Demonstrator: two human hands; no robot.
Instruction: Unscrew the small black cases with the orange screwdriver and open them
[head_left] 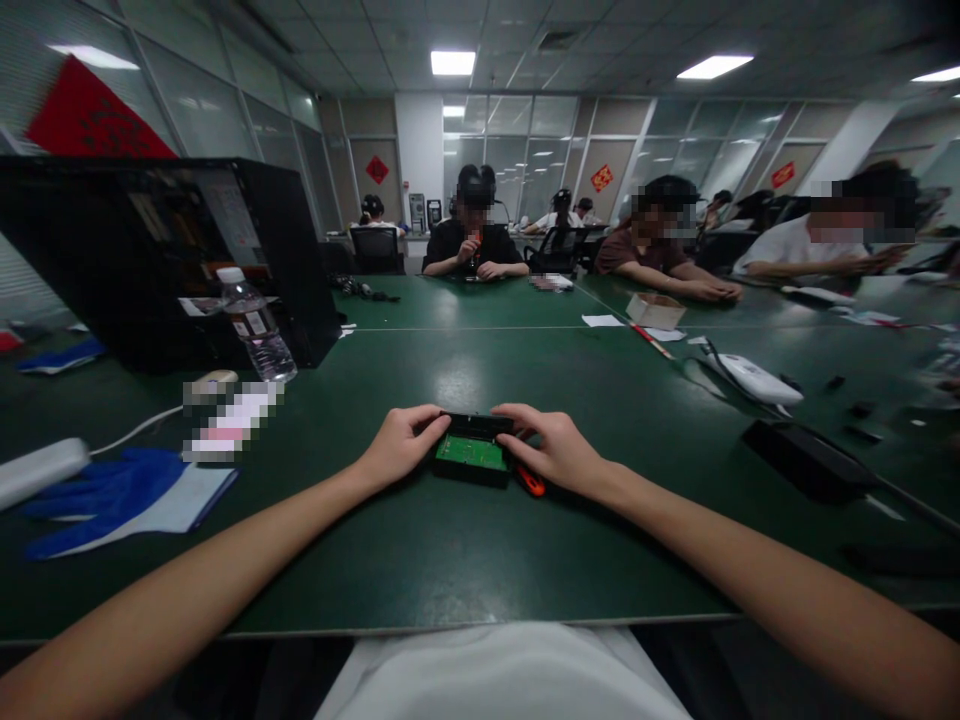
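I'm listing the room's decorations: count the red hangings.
4: large red hanging at far left, partly behind the black case; second red hanging left of the central white pillar; third red hanging right of that pillar; fourth red hanging farther right. Others may be hidden.

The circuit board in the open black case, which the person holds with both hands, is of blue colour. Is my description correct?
Not quite: the head view shows that the circuit board is green, not blue. The rest is right: it sits in the open black case, held by the left hand and the right hand.
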